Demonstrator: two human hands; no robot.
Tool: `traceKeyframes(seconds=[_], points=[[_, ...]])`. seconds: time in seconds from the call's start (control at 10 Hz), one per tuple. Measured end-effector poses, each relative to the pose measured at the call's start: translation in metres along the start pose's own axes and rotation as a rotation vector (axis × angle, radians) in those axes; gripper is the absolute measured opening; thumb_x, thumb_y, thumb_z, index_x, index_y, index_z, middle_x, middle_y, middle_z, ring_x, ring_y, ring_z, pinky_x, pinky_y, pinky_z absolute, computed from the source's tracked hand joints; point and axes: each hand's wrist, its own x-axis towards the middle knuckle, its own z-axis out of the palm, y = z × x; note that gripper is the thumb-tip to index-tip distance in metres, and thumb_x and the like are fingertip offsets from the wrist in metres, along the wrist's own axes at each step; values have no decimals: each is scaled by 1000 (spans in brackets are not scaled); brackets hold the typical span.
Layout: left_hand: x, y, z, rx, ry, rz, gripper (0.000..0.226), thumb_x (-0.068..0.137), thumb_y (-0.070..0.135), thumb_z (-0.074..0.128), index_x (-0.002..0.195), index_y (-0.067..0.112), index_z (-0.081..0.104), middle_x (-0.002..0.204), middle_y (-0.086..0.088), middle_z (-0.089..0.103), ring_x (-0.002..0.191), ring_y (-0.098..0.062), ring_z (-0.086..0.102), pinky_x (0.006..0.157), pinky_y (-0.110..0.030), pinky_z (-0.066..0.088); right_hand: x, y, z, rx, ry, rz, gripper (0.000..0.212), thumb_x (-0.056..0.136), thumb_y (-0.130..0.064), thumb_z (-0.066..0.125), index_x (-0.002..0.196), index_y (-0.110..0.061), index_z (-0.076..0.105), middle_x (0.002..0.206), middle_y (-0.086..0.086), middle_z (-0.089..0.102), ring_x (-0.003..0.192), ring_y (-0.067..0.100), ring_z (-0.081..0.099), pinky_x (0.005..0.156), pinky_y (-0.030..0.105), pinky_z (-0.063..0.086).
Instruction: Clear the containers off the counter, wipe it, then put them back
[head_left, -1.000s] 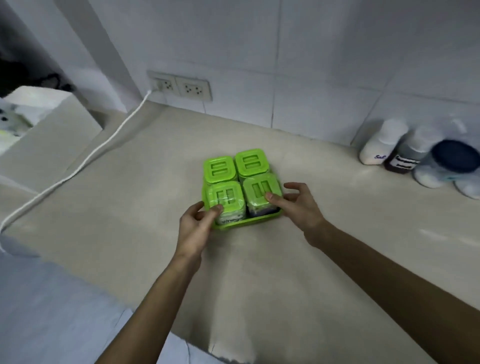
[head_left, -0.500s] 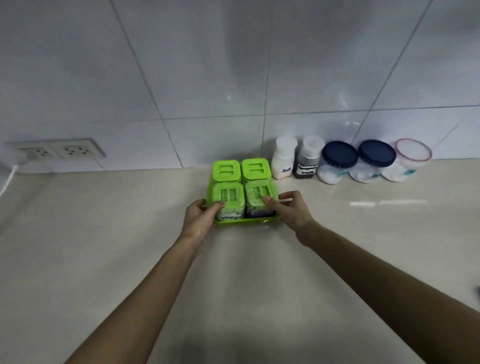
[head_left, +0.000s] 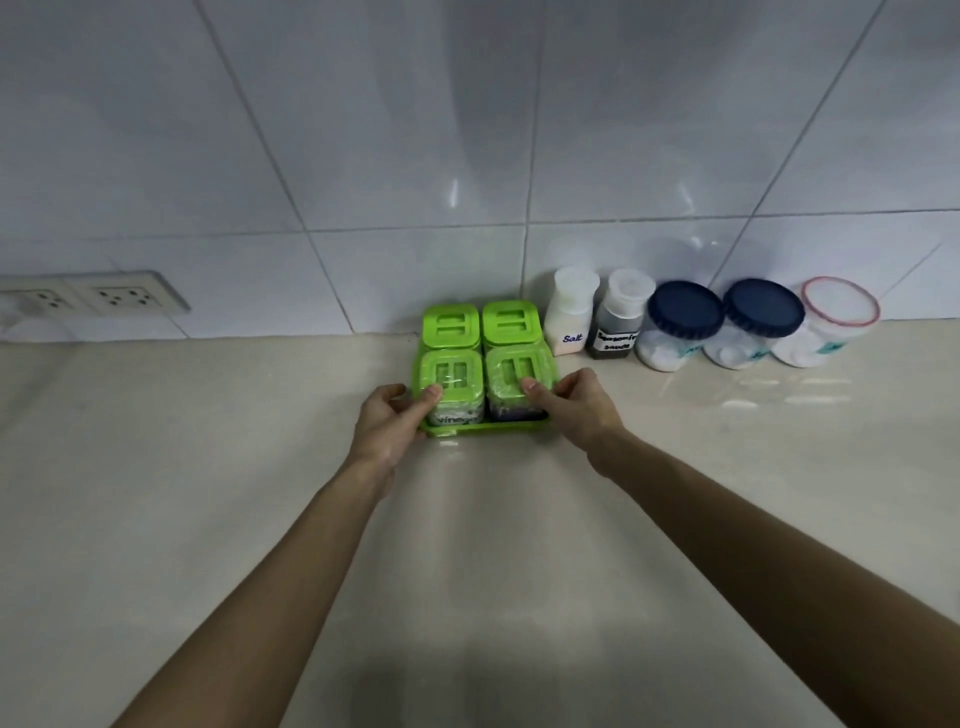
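Green tray (head_left: 483, 427) seemingly between both hands.

Four green-lidded jars (head_left: 482, 358) are counted on one green tray (head_left: 485, 427); two labelled bottles (head_left: 589, 317), two blue-lidded jars (head_left: 724, 322), one red-rimmed tub (head_left: 831, 322) and two wall sockets (head_left: 88, 300) are seen.

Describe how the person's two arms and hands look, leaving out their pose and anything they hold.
Both forearms are bare up to the frame's bottom edge: no sleeves show. The left hand and right hand wear no gloves, and no rings, watch or bracelet are visible. Fingernails look short and unpainted, though the picture is soft.
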Motion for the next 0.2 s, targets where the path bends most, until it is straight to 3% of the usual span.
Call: traceKeyframes(seconds=[0.1,0.2], points=[[-7,7,1,153,53,44,82,64,72,62,118,11,55,114,-11,67,105,-27,64,96,-46,51,-6,-5,-13,-300,3,-150,51,84,-55,58,102,-7,50,101,12,59,97,30,55,79,38,44],[-42,-11,0,305,185,182,55,88,59,47,109,10,60,107,-10,67,100,-28,63,89,-40,50,-40,31,-27,-584,60,-447,49,88,-55,47,105,-9,53,108,13,57,100,33,55,84,42,45]])
